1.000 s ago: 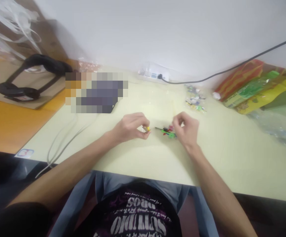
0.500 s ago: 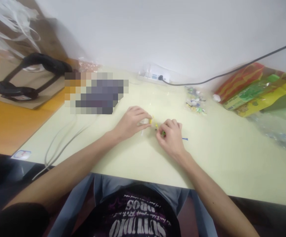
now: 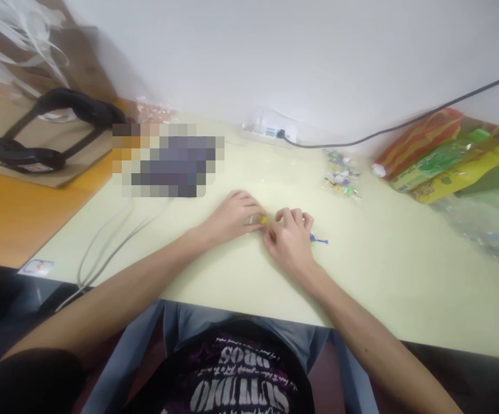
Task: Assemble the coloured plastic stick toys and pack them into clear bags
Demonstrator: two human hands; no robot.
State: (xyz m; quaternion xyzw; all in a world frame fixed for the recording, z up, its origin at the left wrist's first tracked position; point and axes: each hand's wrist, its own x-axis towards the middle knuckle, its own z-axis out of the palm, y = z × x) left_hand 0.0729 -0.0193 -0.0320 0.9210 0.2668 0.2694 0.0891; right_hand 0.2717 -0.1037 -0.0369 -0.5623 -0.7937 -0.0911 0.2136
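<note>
Pinched between the thumb and fingers of my left hand (image 3: 235,215) is a small yellow plastic piece (image 3: 264,220), with something pale and translucent beside it. Close against it, my right hand (image 3: 292,238) has thumb and index finger pressed together. What those right fingertips grip, if anything, is hidden. The other right fingers are curled above the table. A small blue forked piece (image 3: 319,240) with a bit of green lies just right of my right hand, partly covered by it.
Bagged small coloured parts (image 3: 341,175) lie behind my right hand. A power strip (image 3: 271,131) with a black cable sits by the wall. Colourful packets (image 3: 443,167) stand at right. A blurred dark object (image 3: 176,164), grey cables (image 3: 103,256) and a black frame-shaped device (image 3: 55,129) are at left.
My right hand has shifted slightly left, bringing its fingertips up to the yellow piece. My left hand has lowered a little. More of the blue piece now shows.
</note>
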